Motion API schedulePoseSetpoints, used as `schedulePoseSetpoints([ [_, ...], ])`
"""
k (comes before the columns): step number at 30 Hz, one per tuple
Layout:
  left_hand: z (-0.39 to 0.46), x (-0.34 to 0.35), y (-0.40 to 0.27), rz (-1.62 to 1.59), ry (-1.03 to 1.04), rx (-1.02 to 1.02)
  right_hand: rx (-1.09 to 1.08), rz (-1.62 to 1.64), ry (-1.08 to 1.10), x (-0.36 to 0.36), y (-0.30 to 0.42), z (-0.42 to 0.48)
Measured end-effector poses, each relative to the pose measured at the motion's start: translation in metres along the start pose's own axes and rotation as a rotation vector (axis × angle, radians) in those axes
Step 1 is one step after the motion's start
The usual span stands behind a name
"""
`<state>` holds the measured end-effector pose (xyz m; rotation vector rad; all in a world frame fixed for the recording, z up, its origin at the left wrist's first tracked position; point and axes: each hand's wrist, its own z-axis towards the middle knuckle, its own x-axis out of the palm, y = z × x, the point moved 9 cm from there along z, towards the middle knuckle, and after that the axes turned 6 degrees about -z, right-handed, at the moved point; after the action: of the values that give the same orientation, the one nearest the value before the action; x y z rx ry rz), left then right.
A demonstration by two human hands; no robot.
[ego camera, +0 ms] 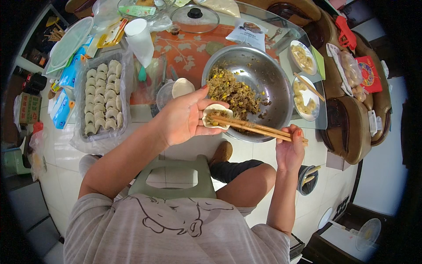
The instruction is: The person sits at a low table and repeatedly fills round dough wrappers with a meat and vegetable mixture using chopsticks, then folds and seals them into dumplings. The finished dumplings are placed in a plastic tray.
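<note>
Across the fingers of my left hand lies a round dumpling wrapper with a small heap of filling on it. My right hand grips a pair of wooden chopsticks, whose tips touch that filling. Just beyond my hands is a large steel bowl partly filled with chopped filling containing yellow corn kernels. A stack of pale wrappers stands behind my left hand, beside a clear round container partly hidden by it.
A plastic-lined tray with rows of folded dumplings lies at left. Two plates of dumplings, a nearer plate and a farther plate, sit near the glass table's right edge. A glass lid lies at the back. Below right stands a lined bin.
</note>
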<state>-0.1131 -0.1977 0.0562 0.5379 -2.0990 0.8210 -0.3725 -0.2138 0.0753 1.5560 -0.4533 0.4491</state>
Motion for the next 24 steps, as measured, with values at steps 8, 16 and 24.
schedulePoseSetpoints([
  [8, -0.001, 0.000, -0.001, 0.001, 0.066, 0.010, 0.004, -0.060, 0.004, -0.002, -0.001, 0.003],
  [16, -0.003, -0.004, -0.006, -0.024, 0.022, 0.006, 0.034, -0.041, 0.020, -0.003, -0.011, 0.002],
  [24, -0.042, -0.053, -0.034, -0.010, -0.137, 0.242, -0.126, -0.534, -0.080, 0.024, 0.023, 0.012],
])
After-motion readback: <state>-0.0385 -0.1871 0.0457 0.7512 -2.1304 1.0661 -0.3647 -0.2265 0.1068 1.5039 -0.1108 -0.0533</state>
